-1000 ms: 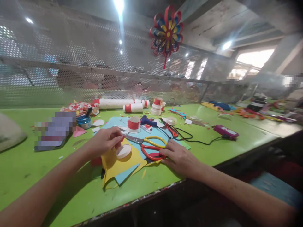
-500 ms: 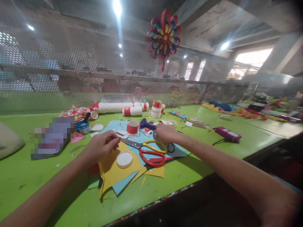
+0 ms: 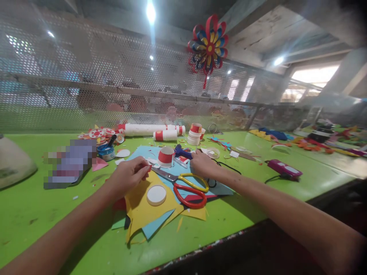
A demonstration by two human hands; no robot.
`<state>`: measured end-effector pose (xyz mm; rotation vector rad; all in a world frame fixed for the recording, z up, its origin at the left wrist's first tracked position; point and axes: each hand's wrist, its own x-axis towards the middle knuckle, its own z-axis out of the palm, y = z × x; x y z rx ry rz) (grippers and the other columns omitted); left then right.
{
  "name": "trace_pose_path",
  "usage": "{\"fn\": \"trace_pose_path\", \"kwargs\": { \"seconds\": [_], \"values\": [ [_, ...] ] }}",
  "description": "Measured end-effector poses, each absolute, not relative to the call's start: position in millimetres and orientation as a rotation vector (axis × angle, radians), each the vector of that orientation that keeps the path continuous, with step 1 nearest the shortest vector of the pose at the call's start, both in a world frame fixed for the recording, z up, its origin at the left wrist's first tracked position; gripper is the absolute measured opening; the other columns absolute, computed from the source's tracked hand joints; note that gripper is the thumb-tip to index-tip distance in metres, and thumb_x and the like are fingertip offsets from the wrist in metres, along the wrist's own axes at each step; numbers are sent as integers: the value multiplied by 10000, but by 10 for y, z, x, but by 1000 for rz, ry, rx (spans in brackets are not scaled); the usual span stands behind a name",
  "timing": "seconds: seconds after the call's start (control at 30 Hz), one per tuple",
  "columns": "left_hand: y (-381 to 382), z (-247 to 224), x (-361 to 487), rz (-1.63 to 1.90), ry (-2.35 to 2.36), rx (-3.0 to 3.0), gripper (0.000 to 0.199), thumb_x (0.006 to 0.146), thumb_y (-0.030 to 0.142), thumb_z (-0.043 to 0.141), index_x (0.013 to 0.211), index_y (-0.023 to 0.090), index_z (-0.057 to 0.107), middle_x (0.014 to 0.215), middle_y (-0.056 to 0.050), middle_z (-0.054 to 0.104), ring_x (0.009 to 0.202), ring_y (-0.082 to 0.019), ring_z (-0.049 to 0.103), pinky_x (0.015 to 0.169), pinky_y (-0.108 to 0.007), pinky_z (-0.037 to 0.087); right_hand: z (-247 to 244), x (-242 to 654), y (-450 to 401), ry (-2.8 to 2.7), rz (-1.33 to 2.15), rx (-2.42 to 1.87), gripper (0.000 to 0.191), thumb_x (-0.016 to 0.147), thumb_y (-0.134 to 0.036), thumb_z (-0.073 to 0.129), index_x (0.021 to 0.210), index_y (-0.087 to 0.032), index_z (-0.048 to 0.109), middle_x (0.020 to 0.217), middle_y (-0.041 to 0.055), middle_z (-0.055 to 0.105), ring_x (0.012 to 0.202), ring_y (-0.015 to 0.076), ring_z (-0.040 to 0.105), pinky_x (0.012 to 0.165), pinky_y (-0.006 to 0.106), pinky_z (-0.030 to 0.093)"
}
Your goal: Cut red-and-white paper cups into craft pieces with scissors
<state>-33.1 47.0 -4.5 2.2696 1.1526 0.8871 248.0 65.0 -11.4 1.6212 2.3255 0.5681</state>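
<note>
My left hand (image 3: pixel 134 173) pinches a small red piece (image 3: pixel 149 167) above the yellow paper (image 3: pixel 140 217). My right hand (image 3: pixel 200 162) is closed on the dark blue glue gun (image 3: pixel 184 153), beside the cut red and white cup (image 3: pixel 166 157). Large scissors (image 3: pixel 189 195) with one yellow and one red handle lie between and below my hands, their blades towards my left hand. A white round lid (image 3: pixel 156 195) rests on the yellow paper. Light blue paper (image 3: pixel 140 152) spreads underneath.
A blue jar (image 3: pixel 106 152) and a pixelated flat object (image 3: pixel 70 162) are at the left. Stacked paper cups (image 3: pixel 143 130) lie at the back. A purple box (image 3: pixel 284 169) with a cable sits right. A paper flower (image 3: pixel 210 48) hangs above.
The view has shifted slightly, so things appear further right. My right hand still holds the glue gun, and a black cord now shows behind its wrist. My left hand keeps its pinch.
</note>
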Motion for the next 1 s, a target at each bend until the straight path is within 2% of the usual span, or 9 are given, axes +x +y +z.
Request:
{"fn": "trace_pose_path", "kwargs": {
  "seconds": [0.3,0.67,1.0],
  "values": [
    [495,-66,-364,895,1129,2263,202,849,365,465,787,187,538,638,1,636,583,-154,594,576,-261,432,-89,2373,751,2329,518,1645,271,907,-275,559,1150,-155,555,1163,83,579,968,214,602,805,410,511],
    [499,-67,-355,892,1132,2236,197,850,361,469,785,185,531,648,-8,642,584,-158,599,578,-265,439,-2,2169,905,2331,398,1577,280,901,-276,568,1143,-135,560,1156,96,581,966,216,604,808,404,509],
    [529,-94,-366,913,1132,2295,198,864,348,447,778,190,529,644,-3,646,568,-151,583,550,-248,408,42,2413,571,2311,333,1578,264,902,-273,568,1124,-131,568,1130,96,592,938,206,612,783,383,519]
  ]
}}
